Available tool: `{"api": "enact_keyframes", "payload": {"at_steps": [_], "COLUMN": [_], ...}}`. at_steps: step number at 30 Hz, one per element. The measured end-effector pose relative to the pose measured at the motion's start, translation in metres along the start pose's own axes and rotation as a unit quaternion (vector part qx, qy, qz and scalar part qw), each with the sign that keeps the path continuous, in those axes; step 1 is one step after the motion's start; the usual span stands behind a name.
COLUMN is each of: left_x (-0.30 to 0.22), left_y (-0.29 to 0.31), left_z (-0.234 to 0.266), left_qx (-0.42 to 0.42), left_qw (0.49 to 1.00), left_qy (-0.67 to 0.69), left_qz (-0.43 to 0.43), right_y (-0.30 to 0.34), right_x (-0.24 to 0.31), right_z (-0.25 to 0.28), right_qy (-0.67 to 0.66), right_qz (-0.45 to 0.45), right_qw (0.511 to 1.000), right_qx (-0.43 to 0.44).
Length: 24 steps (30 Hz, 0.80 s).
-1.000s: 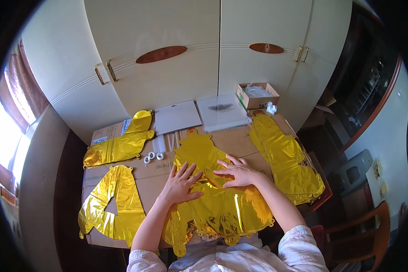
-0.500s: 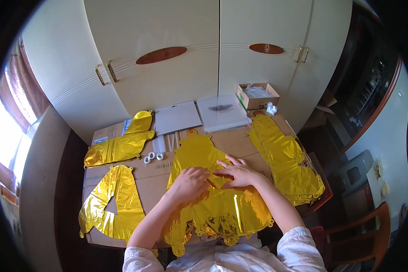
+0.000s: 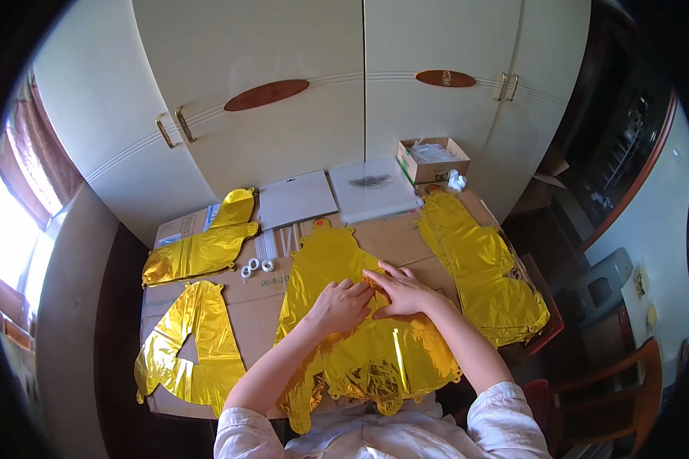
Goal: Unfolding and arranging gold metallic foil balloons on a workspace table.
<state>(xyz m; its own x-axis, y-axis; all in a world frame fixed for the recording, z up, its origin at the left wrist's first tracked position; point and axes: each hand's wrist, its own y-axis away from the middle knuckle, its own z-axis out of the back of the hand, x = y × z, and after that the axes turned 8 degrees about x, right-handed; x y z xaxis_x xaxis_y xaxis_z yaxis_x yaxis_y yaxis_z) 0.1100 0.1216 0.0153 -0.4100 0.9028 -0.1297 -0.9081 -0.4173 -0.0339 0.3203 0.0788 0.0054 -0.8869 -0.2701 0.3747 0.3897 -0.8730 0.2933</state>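
A gold foil balloon point(image 3: 321, 264), flat and wrinkled, lies across the middle of the table, with its near edge toward my body. My left hand point(image 3: 342, 307) rests on its centre, fingers curled and closed on the foil; the fingertips are partly hidden. Against it from the right comes my right hand point(image 3: 396, 292), its fingers stretched over the foil and the thumb held apart. A small raised fold of foil shows between the two hands. Left of my left arm lies another gold foil balloon point(image 3: 207, 325) with a triangular hole.
More flat gold foil balloons lie at the far left point(image 3: 199, 252) and right point(image 3: 478, 268). White tape rolls point(image 3: 254, 265) and clear sticks point(image 3: 266, 245) sit on the cardboard. Behind are a white board point(image 3: 297, 200), a clear plastic pack point(image 3: 373, 191) and an open box point(image 3: 432, 162).
My left hand has slid right and slightly toward the far side, up against the right hand. The right hand's fingers have drawn closer together. The foil's left side now lies more spread out.
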Motion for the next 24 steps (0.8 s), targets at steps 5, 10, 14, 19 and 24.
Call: {"api": "enact_keyframes", "payload": {"at_steps": [5, 10, 14, 19, 24], "left_x": [0.004, 0.012, 0.013, 0.015, 0.015], "left_y": [-0.001, -0.003, -0.006, -0.005, -0.003], "left_z": [0.004, 0.000, 0.003, 0.004, 0.002], "left_qx": [0.033, 0.019, 0.063, 0.050, 0.014], "left_qw": [0.999, 0.999, 0.997, 0.998, 1.000], "left_qy": [0.003, -0.009, 0.013, 0.017, 0.001], "left_qz": [0.030, 0.034, 0.050, 0.043, 0.027], "right_y": [-0.001, -0.006, -0.006, -0.003, 0.014], "right_x": [0.000, -0.004, 0.000, 0.005, 0.010], "right_z": [0.000, -0.004, -0.003, 0.002, 0.001], "right_qy": [-0.001, 0.023, 0.055, 0.065, 0.110], "right_qz": [-0.001, -0.004, -0.030, -0.042, -0.020], "right_qw": [1.000, 1.000, 0.998, 0.997, 0.993], "right_qx": [0.001, 0.008, 0.013, 0.017, -0.033]}}
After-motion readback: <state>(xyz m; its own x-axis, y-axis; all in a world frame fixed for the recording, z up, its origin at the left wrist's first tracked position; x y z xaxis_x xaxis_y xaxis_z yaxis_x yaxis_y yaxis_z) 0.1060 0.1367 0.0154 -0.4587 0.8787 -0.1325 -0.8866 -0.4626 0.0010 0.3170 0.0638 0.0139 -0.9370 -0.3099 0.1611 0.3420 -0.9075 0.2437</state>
